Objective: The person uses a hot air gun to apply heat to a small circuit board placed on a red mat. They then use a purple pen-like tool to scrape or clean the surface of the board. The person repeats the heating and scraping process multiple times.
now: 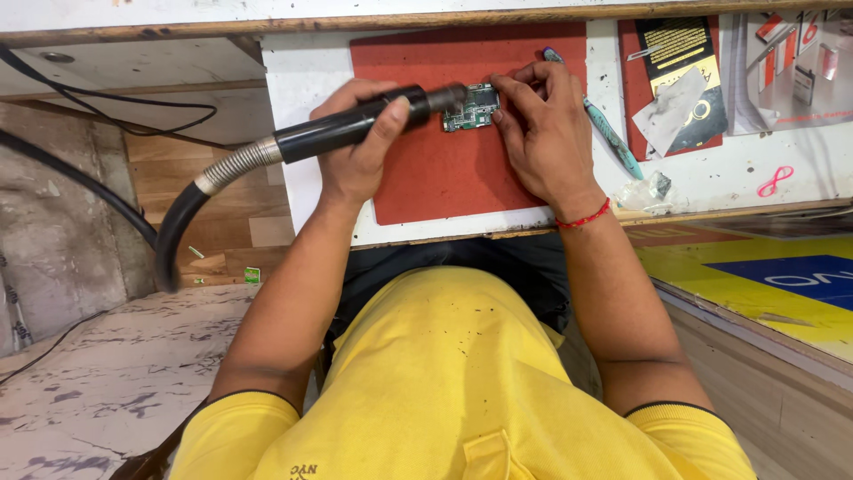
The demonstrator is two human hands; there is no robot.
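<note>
The left hand (355, 147) grips a black hot-air handpiece (355, 127) — its nozzle lies level, tip at the left edge of a small green circuit board (471, 108). A black hose (191, 209) with a ribbed metal collar curves down from the handpiece off the counter (306, 71). The right hand (542, 124) pins the board by its right edge with the fingertips. The board lies on a red mat (444, 178). A teal-handled tool (609, 133) rests just right of the mat — a pink loop (775, 180) lies further right.
</note>
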